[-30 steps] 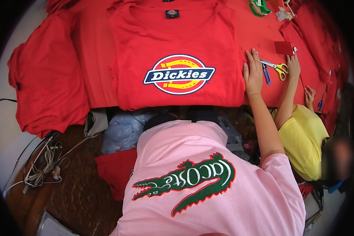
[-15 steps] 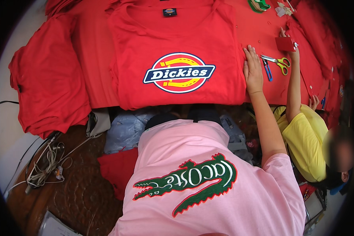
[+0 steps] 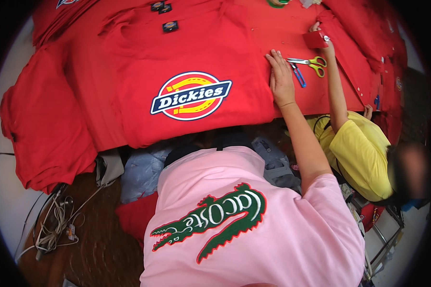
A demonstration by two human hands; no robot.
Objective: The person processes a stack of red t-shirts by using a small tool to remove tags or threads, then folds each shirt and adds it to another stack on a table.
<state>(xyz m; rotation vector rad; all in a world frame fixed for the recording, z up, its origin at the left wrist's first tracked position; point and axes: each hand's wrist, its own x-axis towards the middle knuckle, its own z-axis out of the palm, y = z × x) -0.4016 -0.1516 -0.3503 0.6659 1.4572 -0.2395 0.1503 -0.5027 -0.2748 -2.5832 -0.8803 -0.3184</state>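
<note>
Co-worker's hand (image 3: 315,27) had advanced past the red box (image 3: 313,40); your right hand (image 3: 282,81) lay open beside the shirt (image 3: 191,60), your left hand unseen; sweeping rightward could have knocked the scissors (image 3: 310,61).

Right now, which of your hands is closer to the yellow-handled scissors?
Right. The right hand lies just left of the scissors, near their blade tips; the left hand isn't in view.
</note>
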